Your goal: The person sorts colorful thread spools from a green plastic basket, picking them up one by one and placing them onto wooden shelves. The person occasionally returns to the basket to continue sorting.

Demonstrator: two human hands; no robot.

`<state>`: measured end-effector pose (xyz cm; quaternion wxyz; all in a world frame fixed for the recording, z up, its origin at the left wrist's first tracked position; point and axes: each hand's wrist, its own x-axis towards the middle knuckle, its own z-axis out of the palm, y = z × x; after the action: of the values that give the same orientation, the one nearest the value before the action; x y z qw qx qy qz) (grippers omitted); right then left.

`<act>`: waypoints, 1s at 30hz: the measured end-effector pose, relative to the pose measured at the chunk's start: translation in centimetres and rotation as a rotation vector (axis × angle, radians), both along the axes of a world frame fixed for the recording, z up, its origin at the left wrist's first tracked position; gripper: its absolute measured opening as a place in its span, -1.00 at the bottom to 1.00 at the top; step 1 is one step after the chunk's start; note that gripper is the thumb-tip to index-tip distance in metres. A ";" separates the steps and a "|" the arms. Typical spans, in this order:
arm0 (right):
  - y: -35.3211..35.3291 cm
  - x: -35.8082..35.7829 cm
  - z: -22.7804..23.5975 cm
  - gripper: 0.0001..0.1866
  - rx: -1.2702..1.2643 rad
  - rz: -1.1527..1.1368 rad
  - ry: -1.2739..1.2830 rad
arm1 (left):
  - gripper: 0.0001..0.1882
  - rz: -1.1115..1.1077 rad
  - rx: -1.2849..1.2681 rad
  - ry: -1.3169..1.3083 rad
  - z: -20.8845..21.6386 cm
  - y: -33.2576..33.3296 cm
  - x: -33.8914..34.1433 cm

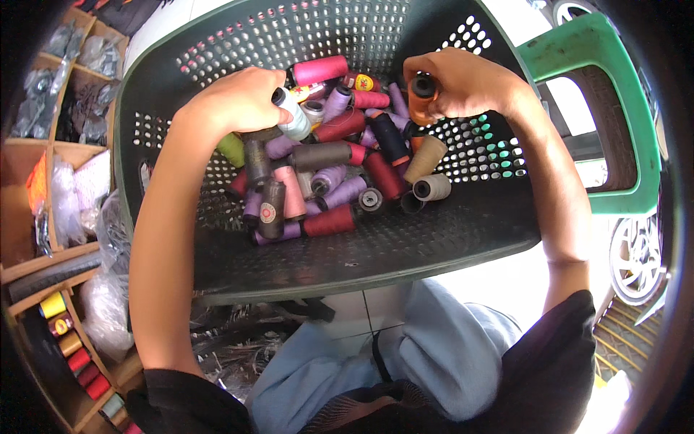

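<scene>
A dark perforated plastic basket (347, 267) in front of me holds a heap of thread spools in purple, red, grey, pink and tan. At the heap's left side, my left hand (235, 101) is closed on a pale blue thread spool (295, 123), fingers wrapped over its far side. On the right, my right hand (470, 83) grips an orange thread spool (421, 108) whose dark end faces up. Below that hand lie a tan spool (425, 159) and a beige spool (432, 188). A navy spool (389, 137) rests near the middle.
To the left stands a wooden shelf (54, 271) with compartments of plastic bags and a row of coloured spools (78, 358). A green plastic stool (640, 173) is close by the basket's right side. Beyond it, a wheel (636, 257) shows at the right.
</scene>
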<state>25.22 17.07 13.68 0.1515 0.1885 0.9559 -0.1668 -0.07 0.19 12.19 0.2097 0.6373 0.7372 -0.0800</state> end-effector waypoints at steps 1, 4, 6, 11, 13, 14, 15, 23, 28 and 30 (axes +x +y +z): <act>0.2 0.3 -0.4 -0.60 -0.024 0.018 0.024 | -0.42 -0.009 -0.001 -0.003 0.3 0.2 0.3; 0.2 0.9 -1.2 -0.58 -0.016 0.017 -0.017 | -0.48 0.020 -0.035 -0.037 0.2 1.1 1.0; 0.2 1.1 -1.4 -0.57 0.020 0.015 -0.056 | -0.48 0.042 -0.122 -0.004 0.1 2.2 2.1; 0.2 0.5 -1.1 -0.57 0.029 0.036 -0.078 | -0.42 0.008 -0.036 0.029 -2.5 1.6 3.4; -0.1 0.6 -1.1 -0.56 0.033 0.001 -0.116 | -0.41 0.010 -0.131 -0.014 -2.6 1.7 3.7; -0.2 0.7 -1.2 -0.56 0.036 -0.015 -0.135 | -0.41 0.004 -0.208 -0.021 -2.7 1.9 4.1; -0.2 0.9 -1.4 -0.54 0.045 -0.004 -0.164 | -0.44 -0.016 -0.194 -0.097 -3.5 2.0 4.1; -3.1 -0.1 -2.5 -0.48 0.036 0.091 -0.314 | -0.54 -0.157 -0.052 -0.183 -4.8 2.4 6.3; -3.5 -0.6 -2.9 -0.52 0.031 0.118 -0.372 | -0.50 -0.137 0.079 -0.210 -5.0 1.9 6.1; -3.8 -0.7 -2.5 -0.54 0.042 0.072 -0.389 | -0.41 -0.101 0.098 -0.181 -3.9 2.1 6.0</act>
<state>24.48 13.30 11.20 0.3354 0.1861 0.9179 -0.1017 5.97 2.30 8.31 0.2398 0.6876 0.6853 0.0036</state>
